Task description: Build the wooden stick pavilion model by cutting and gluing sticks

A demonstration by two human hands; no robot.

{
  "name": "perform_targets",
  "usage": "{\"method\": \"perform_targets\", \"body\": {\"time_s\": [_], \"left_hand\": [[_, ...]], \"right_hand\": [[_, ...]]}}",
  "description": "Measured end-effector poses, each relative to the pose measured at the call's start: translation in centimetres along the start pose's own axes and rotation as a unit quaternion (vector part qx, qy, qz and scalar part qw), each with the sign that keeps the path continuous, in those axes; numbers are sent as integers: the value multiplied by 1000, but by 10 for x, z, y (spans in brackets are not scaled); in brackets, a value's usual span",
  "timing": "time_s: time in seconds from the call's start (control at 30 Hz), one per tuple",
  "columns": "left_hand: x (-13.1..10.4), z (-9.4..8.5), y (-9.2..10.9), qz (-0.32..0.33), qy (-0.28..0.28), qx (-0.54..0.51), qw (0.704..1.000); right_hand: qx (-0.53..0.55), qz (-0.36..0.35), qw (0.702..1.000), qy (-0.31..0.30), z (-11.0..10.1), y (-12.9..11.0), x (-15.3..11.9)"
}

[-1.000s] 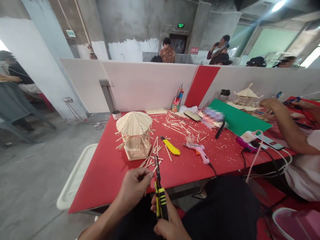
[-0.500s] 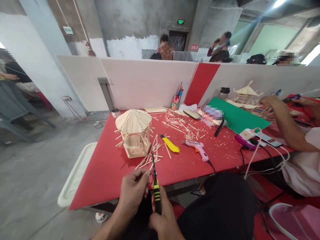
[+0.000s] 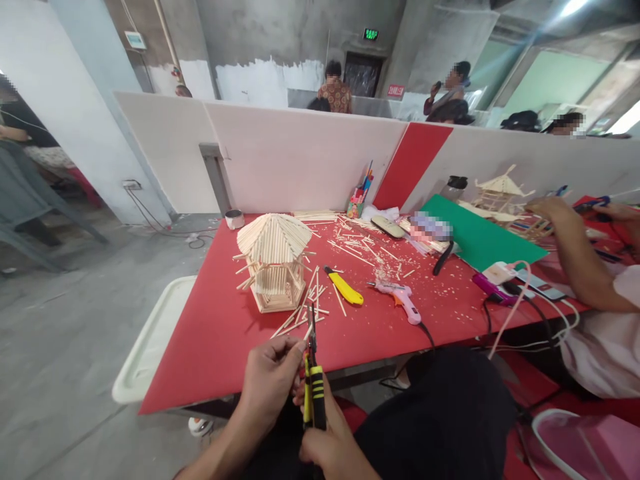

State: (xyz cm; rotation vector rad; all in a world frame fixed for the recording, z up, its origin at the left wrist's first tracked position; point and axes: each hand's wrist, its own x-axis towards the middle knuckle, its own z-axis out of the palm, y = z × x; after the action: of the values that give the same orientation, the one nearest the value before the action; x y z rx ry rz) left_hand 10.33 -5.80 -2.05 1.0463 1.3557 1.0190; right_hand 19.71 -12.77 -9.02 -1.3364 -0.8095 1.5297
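In front of the table's near edge, my left hand [image 3: 273,373] pinches a thin wooden stick [image 3: 308,331] between thumb and fingers. My right hand [image 3: 327,427] is closed round the yellow-and-black handles of a pair of cutters [image 3: 317,383]. Their narrow dark jaws point away from me, slightly parted, right beside the stick; whether they touch it I cannot tell. Just beyond my hands stands a small pavilion model [image 3: 274,267] built of wooden sticks, with a peaked roof. Loose sticks [image 3: 300,317] lie by its base.
On the red table [image 3: 200,360] lie a yellow utility knife [image 3: 345,287], a pink glue gun [image 3: 403,300] and scattered stick scraps. Farther back are a pen cup [image 3: 356,203] and a green board [image 3: 493,237]. A co-worker's arm [image 3: 575,260] reaches in at right, near another stick model [image 3: 503,190].
The cutters' handles have spread apart and their jaws have parted a little. My left hand keeps its pinch on the stick. The whole view has shifted slightly.
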Motion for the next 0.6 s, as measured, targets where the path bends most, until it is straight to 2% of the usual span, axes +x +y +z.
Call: {"method": "perform_targets", "body": {"time_s": [0.13,0.3,0.47,0.6], "left_hand": [[-1,3,-6,-16,17,-26,999],[-1,-1,-7,6,-3,-18,1000],[-1,-7,-6,18,-15,-4,1000],[-2,-6,-10,19,-7,-24,999]], "right_hand": [[-8,27,1000,0,1,3,1],[-28,31,999,15,0,2,2],[-34,29,999,-2,-2,8,3],[0,-8,999,44,5,13,2]]}}
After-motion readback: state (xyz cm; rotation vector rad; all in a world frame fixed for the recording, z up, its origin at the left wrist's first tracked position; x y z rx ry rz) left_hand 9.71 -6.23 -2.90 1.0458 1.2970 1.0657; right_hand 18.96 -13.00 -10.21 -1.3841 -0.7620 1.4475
